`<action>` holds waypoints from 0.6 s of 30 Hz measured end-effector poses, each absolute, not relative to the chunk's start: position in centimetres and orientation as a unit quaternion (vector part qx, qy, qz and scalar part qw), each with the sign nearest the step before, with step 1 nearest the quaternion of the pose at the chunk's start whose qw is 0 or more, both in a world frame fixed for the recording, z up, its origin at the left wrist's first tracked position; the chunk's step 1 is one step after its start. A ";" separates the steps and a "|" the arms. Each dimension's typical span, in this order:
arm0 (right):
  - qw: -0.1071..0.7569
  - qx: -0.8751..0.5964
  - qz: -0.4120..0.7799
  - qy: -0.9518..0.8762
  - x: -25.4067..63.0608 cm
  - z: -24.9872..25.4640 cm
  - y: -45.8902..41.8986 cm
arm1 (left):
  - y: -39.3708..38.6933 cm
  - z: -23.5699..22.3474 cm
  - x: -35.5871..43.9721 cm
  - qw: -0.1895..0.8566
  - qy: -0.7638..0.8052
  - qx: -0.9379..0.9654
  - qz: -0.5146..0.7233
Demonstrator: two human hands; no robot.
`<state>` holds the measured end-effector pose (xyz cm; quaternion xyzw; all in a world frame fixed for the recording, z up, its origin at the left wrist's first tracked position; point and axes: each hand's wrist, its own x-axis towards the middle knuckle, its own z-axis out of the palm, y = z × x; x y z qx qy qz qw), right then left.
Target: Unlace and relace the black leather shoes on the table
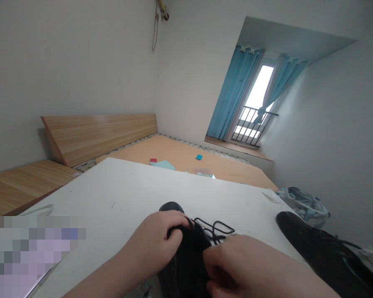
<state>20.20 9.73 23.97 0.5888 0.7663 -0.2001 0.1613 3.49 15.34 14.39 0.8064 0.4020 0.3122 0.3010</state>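
A black shoe with its toe pointing away from me is at the near edge of the white table, between my hands. My left hand is closed on the shoe's upper left side, thumb and fingers pinching its edge. Against the right side of the same shoe, my right hand is curled, fingers gripping the edge near the opening. Loose black laces loop out onto the table just beyond my right hand. To the right lies a second black shoe, apart from both hands.
The white table reaches to a bed with an orange surface and wooden headboard. Small red and blue items lie there. A bag-like bin stands at the right, and a blurred purple patch is at the left.
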 end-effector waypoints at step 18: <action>0.085 0.499 -0.102 0.856 20.1 22.7 8.7 | 15.3 14.2 3.4 0.283 0.399 0.813 0.315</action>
